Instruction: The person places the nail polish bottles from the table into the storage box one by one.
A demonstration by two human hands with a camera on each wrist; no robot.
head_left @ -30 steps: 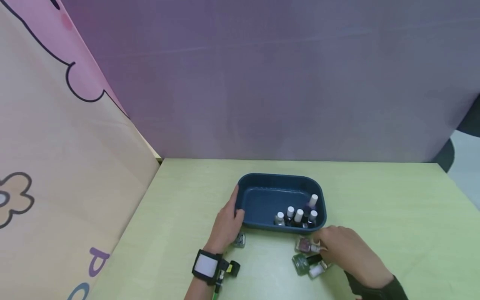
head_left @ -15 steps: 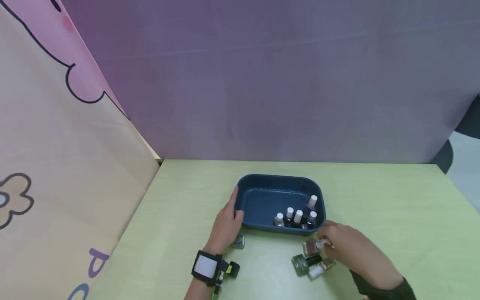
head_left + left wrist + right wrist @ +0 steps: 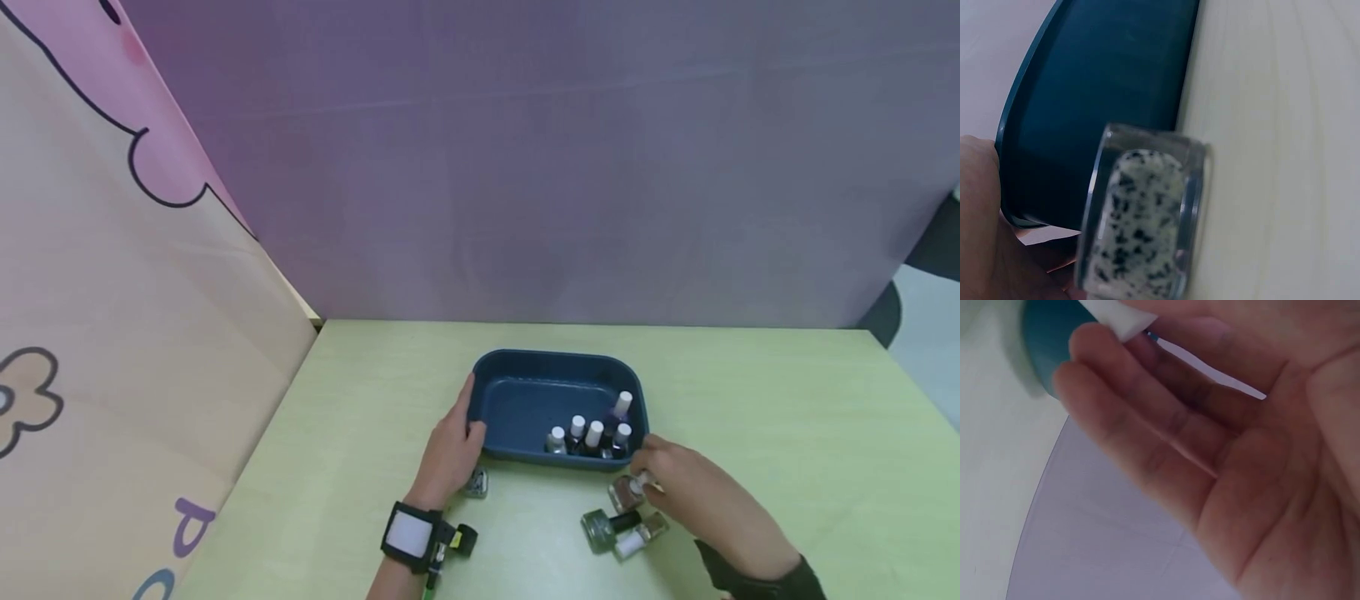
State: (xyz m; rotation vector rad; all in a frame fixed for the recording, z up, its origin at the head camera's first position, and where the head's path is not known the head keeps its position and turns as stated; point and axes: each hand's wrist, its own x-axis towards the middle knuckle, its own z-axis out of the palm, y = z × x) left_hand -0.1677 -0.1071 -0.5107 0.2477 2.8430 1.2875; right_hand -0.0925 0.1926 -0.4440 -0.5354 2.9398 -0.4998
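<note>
While my left hand (image 3: 452,446) grips left end of blue tray (image 3: 525,400), my right hand (image 3: 678,487) pinches white cap of pink bottle (image 3: 624,493), just off tray's front right corner. Head view: five capped bottles (image 3: 592,433) inside tray, two more bottles (image 3: 621,532) lying before it. Left wrist view alone shows speckled bottle (image 3: 1141,225) against tray's wall. No readable labels.

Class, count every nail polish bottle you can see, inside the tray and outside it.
9. Five stand in the blue tray. The right hand pinches one; two lie beside it; one sits by the left hand. Others may be hidden.
</note>
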